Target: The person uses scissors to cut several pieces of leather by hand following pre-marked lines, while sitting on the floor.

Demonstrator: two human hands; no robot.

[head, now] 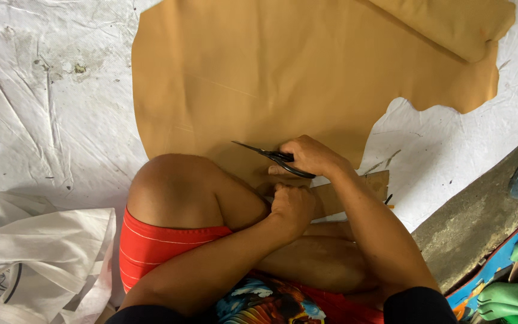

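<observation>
Your right hand [310, 157] grips black scissors [271, 157], blades narrowly parted over tan sheet [259, 78]; your left hand [292, 207] fisted, pinching cardboard piece [355, 192].

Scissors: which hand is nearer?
Right. The right hand grips the black scissors by the handles, blades pointing left over the tan sheet. The left hand sits just below them, closed on the sheet's near edge, not touching the scissors.

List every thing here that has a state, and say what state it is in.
scissors: blades open, held in right hand
tan sheet: spread flat, top right corner folded over
left hand: closed in a fist at the sheet's near edge
white bag: crumpled on the floor
</observation>
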